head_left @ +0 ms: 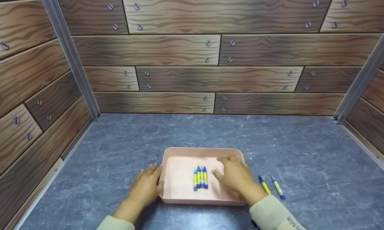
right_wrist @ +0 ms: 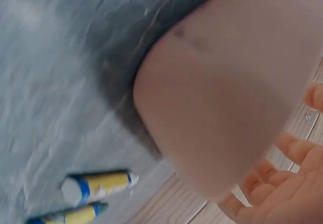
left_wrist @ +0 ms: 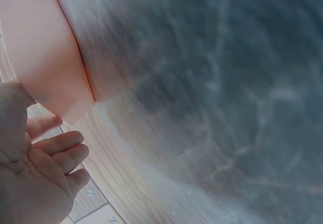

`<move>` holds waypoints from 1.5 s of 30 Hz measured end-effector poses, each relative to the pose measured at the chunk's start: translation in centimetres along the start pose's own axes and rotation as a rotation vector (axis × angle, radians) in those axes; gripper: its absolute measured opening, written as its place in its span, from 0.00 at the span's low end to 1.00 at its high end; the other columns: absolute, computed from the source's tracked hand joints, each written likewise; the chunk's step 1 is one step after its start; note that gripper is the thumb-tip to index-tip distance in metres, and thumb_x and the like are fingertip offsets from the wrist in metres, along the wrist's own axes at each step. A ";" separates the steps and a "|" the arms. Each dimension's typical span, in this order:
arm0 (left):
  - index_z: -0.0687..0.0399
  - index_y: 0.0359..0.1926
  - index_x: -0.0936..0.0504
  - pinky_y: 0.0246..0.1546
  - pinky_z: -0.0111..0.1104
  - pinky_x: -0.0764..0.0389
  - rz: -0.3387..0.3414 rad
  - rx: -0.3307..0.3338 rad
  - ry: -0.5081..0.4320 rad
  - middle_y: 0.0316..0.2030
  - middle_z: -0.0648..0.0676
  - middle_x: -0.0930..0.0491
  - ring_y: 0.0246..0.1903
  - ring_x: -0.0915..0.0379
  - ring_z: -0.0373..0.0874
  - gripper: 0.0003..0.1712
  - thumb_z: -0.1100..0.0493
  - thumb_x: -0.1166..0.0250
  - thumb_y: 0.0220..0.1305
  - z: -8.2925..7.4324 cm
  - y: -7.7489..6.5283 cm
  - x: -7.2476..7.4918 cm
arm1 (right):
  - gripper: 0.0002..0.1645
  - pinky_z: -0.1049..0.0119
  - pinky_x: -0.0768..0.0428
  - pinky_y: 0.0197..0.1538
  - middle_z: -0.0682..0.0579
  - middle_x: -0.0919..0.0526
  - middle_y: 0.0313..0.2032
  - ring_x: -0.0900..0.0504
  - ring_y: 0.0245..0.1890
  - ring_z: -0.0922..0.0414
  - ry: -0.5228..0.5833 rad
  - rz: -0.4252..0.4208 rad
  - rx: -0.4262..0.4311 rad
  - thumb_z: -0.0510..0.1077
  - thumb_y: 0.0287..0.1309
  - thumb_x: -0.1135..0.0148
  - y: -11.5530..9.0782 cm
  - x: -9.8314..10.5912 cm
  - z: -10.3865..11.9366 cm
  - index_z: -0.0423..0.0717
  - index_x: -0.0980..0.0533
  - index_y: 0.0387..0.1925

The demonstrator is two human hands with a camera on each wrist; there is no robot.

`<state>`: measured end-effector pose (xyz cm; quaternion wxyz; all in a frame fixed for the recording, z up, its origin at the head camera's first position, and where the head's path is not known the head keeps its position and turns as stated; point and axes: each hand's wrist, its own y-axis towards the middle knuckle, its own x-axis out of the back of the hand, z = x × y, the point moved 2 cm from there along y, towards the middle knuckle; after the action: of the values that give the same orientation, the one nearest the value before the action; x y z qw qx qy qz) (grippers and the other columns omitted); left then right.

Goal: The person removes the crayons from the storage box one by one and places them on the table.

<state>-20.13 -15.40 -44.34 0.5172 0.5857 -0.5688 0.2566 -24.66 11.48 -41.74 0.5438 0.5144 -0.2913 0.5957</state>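
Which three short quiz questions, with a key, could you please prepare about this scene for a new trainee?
1. How many crayon-like sticks lie on the table outside the pink tray?
2. Look at the right hand. True or false: it grips a stick.
3. Where do those outside sticks lie?
(a) left of the tray
(b) right of the tray
(c) beyond the tray's far edge

Key: 1. Two. 2. False. 3. (b).

Right sleeve (head_left: 272, 211): dark lettering (head_left: 295, 223), not surely legible; crayon labels (head_left: 205, 179): print unreadable.
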 end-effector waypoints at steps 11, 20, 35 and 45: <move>0.68 0.58 0.26 0.62 0.55 0.38 0.011 0.022 0.001 0.57 0.69 0.28 0.60 0.35 0.63 0.28 0.58 0.37 0.59 -0.1 0.0 0.0 | 0.28 0.46 0.25 0.49 0.43 0.24 0.44 0.23 0.45 0.43 0.107 0.064 -0.024 0.53 0.53 0.35 0.2 -2.0 0.9 0.42 0.23 0.53; 0.67 0.59 0.26 0.62 0.55 0.37 0.006 0.024 0.005 0.57 0.69 0.28 0.60 0.34 0.62 0.28 0.59 0.36 0.58 0.0 0.0 0.0 | 0.25 0.53 0.22 0.42 0.47 0.22 0.32 0.23 0.34 0.52 0.291 0.107 -0.019 0.42 0.46 0.37 0.8 -3.0 1.0 0.34 0.22 0.48; 0.66 0.60 0.27 0.63 0.54 0.39 0.027 0.036 0.004 0.58 0.68 0.29 0.61 0.35 0.62 0.28 0.57 0.38 0.61 -0.1 0.0 -0.1 | 0.27 0.61 0.24 0.34 0.53 0.24 0.26 0.28 0.28 0.57 0.372 0.152 -0.105 0.35 0.35 0.37 1.4 -3.6 1.3 0.35 0.21 0.46; 0.66 0.60 0.27 0.62 0.54 0.38 0.026 0.039 0.001 0.58 0.69 0.29 0.60 0.35 0.62 0.28 0.58 0.37 0.60 0.1 0.0 -0.2 | 0.25 0.62 0.23 0.35 0.53 0.24 0.27 0.26 0.30 0.56 0.392 0.165 -0.096 0.31 0.33 0.40 1.3 -3.7 1.1 0.38 0.20 0.42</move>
<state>-20.19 -15.39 -44.59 0.5026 0.5883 -0.5709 0.2746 -26.04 8.91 -44.57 0.5635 0.3368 -0.2492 0.7120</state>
